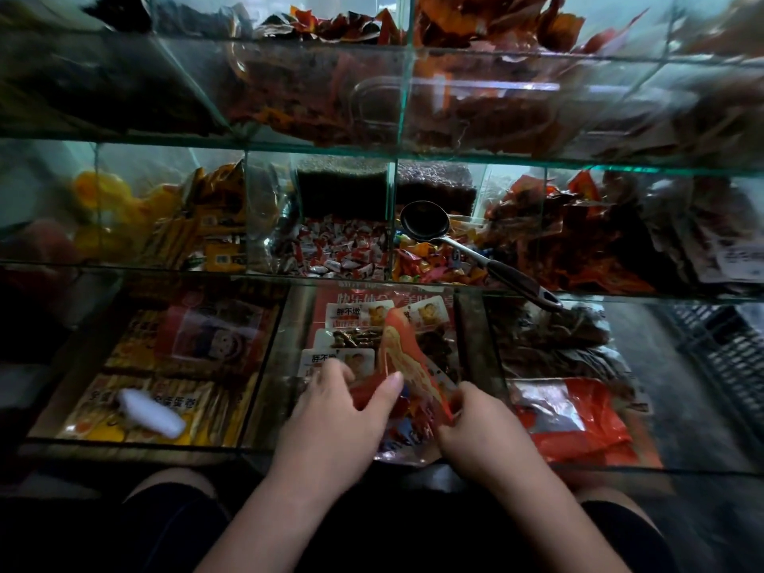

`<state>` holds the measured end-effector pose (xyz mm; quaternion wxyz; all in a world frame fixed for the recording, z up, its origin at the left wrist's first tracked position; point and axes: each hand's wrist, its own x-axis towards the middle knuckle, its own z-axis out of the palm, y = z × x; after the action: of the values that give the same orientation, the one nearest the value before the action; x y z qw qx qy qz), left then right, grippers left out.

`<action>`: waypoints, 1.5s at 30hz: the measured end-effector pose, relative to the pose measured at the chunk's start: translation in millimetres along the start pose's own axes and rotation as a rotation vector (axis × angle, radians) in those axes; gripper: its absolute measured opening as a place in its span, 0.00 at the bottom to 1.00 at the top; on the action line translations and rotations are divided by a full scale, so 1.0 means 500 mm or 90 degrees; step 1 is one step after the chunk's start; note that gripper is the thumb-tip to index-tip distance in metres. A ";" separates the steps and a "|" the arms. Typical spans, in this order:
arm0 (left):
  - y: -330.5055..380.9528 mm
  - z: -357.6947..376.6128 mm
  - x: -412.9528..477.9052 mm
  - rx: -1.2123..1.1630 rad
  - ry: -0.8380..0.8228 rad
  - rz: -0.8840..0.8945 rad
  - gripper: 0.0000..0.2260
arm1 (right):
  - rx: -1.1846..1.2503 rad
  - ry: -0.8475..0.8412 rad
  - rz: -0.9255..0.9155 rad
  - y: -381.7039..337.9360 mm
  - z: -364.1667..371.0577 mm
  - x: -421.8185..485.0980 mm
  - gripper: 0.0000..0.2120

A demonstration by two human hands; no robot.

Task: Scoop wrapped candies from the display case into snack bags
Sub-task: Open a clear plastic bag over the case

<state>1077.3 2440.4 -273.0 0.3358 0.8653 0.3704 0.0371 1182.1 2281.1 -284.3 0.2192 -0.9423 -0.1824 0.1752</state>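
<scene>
A red plastic snack bag [403, 357] with wrapped candies showing inside it is held over the front middle compartment of the glass display case [264, 279]. My left hand [335, 411] grips its left edge with the thumb across the bag. On the bag's right edge my right hand [483, 428] is pinched. A metal ladle scoop [426, 225] with a dark handle rests on multicoloured wrapped candies [430, 262] in the middle row, apart from both hands. Beside them to the left lie red-and-white wrapped candies [343, 250].
Front compartments hold packaged snacks [351, 320], yellow egg-roll packs [165, 399] with a white object [151, 413] on them, and red bags [578, 423] at right. Upper shelves hold red and orange wrapped snacks [488, 26]. A dark crate [727, 353] stands at the far right.
</scene>
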 end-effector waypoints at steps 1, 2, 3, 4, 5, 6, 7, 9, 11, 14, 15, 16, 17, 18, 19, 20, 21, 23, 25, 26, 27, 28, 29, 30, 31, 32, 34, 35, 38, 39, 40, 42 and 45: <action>0.017 0.006 0.003 0.049 0.017 0.028 0.35 | 0.019 0.024 -0.016 -0.002 0.006 0.000 0.06; 0.033 0.012 0.010 0.121 0.024 0.060 0.38 | 0.035 0.049 -0.026 -0.004 0.008 0.002 0.05; 0.049 0.014 0.022 0.193 0.010 0.082 0.36 | 0.059 0.076 -0.030 -0.005 0.009 0.003 0.07; 0.061 0.013 0.038 0.242 -0.019 0.087 0.31 | 0.088 0.102 -0.033 -0.005 0.008 0.005 0.10; 0.070 0.011 0.055 0.256 -0.045 0.082 0.23 | 0.117 0.126 -0.033 -0.003 0.006 0.007 0.13; 0.074 0.008 0.073 0.246 -0.059 0.073 0.15 | 0.145 0.144 -0.031 0.000 0.003 0.011 0.14; 0.077 0.000 0.089 0.221 -0.052 0.065 0.10 | 0.169 0.155 -0.027 0.002 -0.003 0.017 0.13; 0.070 -0.026 0.108 0.131 0.000 0.050 0.09 | 0.209 0.182 -0.032 0.003 -0.029 0.032 0.09; 0.055 -0.063 0.103 0.001 0.065 0.054 0.14 | 0.245 0.239 -0.074 -0.004 -0.073 0.045 0.06; 0.018 -0.112 0.057 -0.111 0.149 0.079 0.14 | 0.216 0.312 -0.176 -0.014 -0.142 0.045 0.04; 0.003 -0.119 0.036 -0.121 0.149 0.084 0.11 | 0.180 0.313 -0.201 -0.011 -0.156 0.041 0.03; -0.016 -0.122 0.018 -0.120 0.129 0.081 0.09 | 0.142 0.308 -0.218 -0.004 -0.163 0.037 0.03; -0.036 -0.123 0.003 -0.104 0.080 0.059 0.07 | 0.113 0.299 -0.224 0.006 -0.162 0.034 0.03; -0.055 -0.120 -0.006 -0.074 0.008 0.020 0.07 | 0.095 0.286 -0.216 0.018 -0.153 0.032 0.04; -0.070 -0.114 -0.010 -0.016 -0.078 -0.033 0.10 | 0.083 0.270 -0.193 0.029 -0.137 0.033 0.04; -0.082 -0.103 -0.011 0.074 -0.155 -0.058 0.15 | 0.075 0.254 -0.163 0.038 -0.113 0.034 0.05; -0.088 -0.087 -0.011 0.162 -0.203 -0.056 0.20 | 0.075 0.235 -0.132 0.046 -0.085 0.034 0.07; -0.079 -0.046 -0.001 0.201 -0.187 -0.022 0.20 | 0.112 0.199 -0.093 0.054 -0.029 0.032 0.08; -0.051 -0.011 0.013 0.126 -0.123 0.005 0.12 | 0.164 0.203 -0.074 0.047 0.009 0.023 0.05; -0.037 0.002 0.022 0.102 -0.094 0.010 0.09 | 0.187 0.214 -0.053 0.041 0.019 0.018 0.07; -0.027 0.010 0.031 0.095 -0.060 0.012 0.09 | 0.204 0.216 -0.019 0.037 0.023 0.016 0.14; -0.023 0.015 0.042 0.091 -0.023 0.016 0.10 | 0.217 0.199 0.018 0.035 0.023 0.018 0.21; -0.022 0.015 0.048 0.082 0.012 0.022 0.10 | 0.225 0.168 0.047 0.034 0.017 0.020 0.26; -0.024 0.011 0.051 0.074 0.042 0.029 0.09 | 0.232 0.140 0.053 0.038 0.006 0.025 0.27; -0.028 0.003 0.053 0.064 0.067 0.033 0.09 | 0.242 0.127 0.049 0.045 -0.009 0.031 0.27; -0.035 -0.007 0.056 0.048 0.093 0.029 0.09 | 0.259 0.134 0.039 0.054 -0.029 0.036 0.28; -0.047 -0.034 0.061 -0.013 0.144 0.013 0.10 | 0.280 0.179 0.017 0.069 -0.072 0.044 0.31; -0.049 -0.044 0.062 -0.035 0.152 0.008 0.09 | 0.263 0.192 -0.004 0.070 -0.087 0.046 0.32; -0.035 -0.045 0.052 -0.021 0.053 -0.014 0.06 | 0.159 0.121 -0.060 0.048 -0.079 0.040 0.30; -0.029 -0.035 0.043 -0.004 -0.005 -0.022 0.10 | 0.129 0.079 -0.055 0.040 -0.069 0.037 0.28; -0.026 -0.024 0.033 0.022 -0.055 -0.022 0.12 | 0.102 0.044 -0.045 0.035 -0.062 0.034 0.26; -0.022 -0.010 0.020 0.072 -0.102 0.006 0.14 | 0.079 0.020 -0.025 0.033 -0.061 0.032 0.21; -0.016 -0.011 0.013 0.116 -0.127 0.036 0.12 | 0.190 0.117 0.013 0.031 -0.082 0.033 0.22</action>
<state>1075.3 2452.0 -274.7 0.2897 0.9016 0.3127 -0.0739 1217.7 2260.6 -261.2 0.3706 -0.9132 -0.1238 0.1158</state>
